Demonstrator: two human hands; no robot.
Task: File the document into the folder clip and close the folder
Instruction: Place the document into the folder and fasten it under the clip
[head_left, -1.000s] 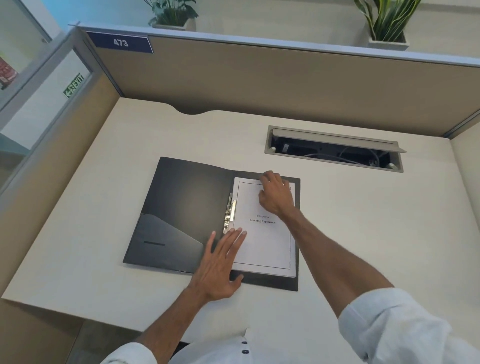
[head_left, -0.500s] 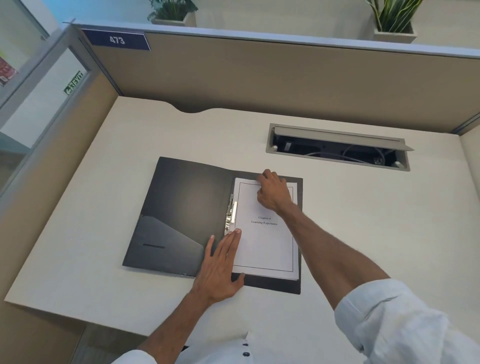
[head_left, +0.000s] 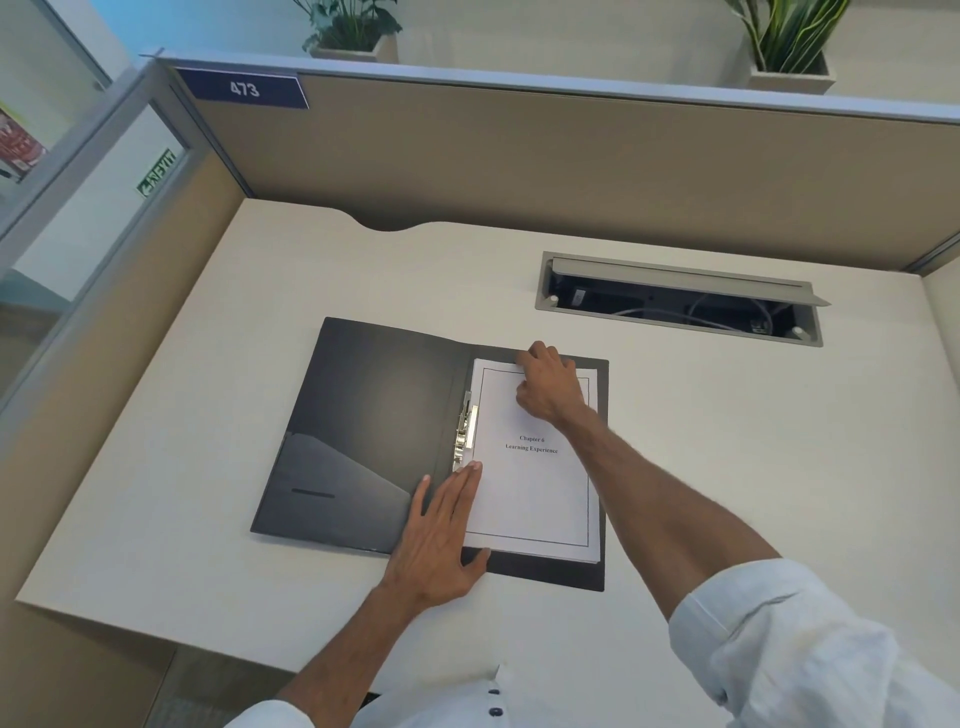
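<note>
Black plastic folder (head_left: 374, 431) is laid open flat on the pale desk (head_left: 727, 441), and the white document (head_left: 535, 488) is sat on its right-hand panel, spine edge tucked up against the metal clip (head_left: 464, 430). Whether the sheets are actually caught under the clip or just butted against it can't be told from here, tbh.

The left hand (head_left: 441, 535) is spread flat, fingers straight and together, nothing gripped. It's pressed across the spine at the bottom, with the fingertips just touching the document's lower-left edge below the clip. The right hand (head_left: 550, 384) is curled loosely at the top edge of the stack; it looks like the top edge is being pinched or nudged, but how tightly can't be made out, since the fingertips are hidden.

So this is judged to be the squaring-up step. For that to be done well, the stack should be slid evenly toward the clip from both ends so it isn't skewed, and the spine kept pinned flat. The clip lever should only be snapped down once the left margin is fully under it. Otherwise loose pages could be left out, or a corner creased when the left cover is folded over.
</note>
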